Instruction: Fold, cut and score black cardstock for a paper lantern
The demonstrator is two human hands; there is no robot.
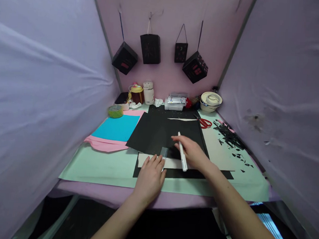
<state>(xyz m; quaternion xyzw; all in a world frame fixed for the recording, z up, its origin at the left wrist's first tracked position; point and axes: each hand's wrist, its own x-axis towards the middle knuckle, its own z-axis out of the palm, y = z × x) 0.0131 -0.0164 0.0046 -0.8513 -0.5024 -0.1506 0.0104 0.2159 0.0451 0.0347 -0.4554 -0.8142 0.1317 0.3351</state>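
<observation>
My left hand [150,173] lies flat with its fingers stretched over a clear ruler [164,152] and a long cream strip of paper [172,163]. In my right hand [191,151] is a white pen [182,154], held between thumb and fingers above the strip. Beneath the strip shows the edge of a black sheet [194,174]. Behind it, a larger black sheet [158,134] spreads over the middle of the table. Part of the ruler is hidden under my left fingers.
Red-handled scissors [205,123] and black paper scraps [230,136] lie at the right. Blue paper [117,127], pink paper [107,145] and a green tape roll [115,111] are at the left. A box of pens [175,102], a white bottle [148,93] and a bowl [210,101] line the back.
</observation>
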